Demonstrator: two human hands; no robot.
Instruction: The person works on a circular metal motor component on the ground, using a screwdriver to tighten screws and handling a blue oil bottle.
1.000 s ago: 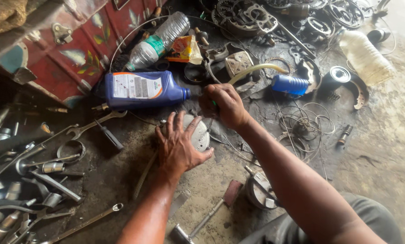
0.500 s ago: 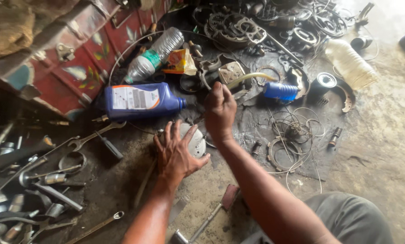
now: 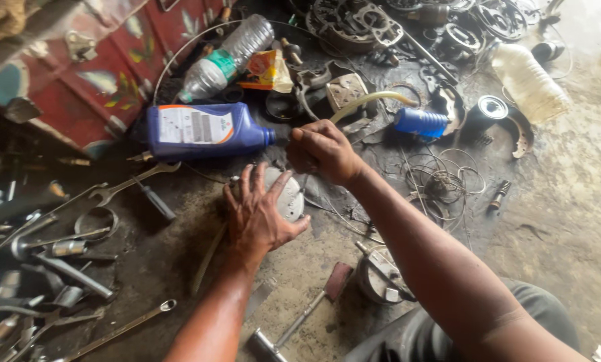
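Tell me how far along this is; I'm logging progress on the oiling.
Done: the blue oil bottle lies on its side, neck toward the work. In hand: the left hand presses on a round metal part; the right hand grips the end of a yellowish hose at the bottle's mouth. Left: whether any oil has flowed can't be told; hammer and wrenches lie loose.

My left hand [image 3: 260, 218] covers most of the round metal part [image 3: 288, 198], my right hand [image 3: 322, 151] hides whatever it pinches by the blue bottle [image 3: 203, 129]'s neck, and the wrenches [image 3: 39, 268] run off the left edge.
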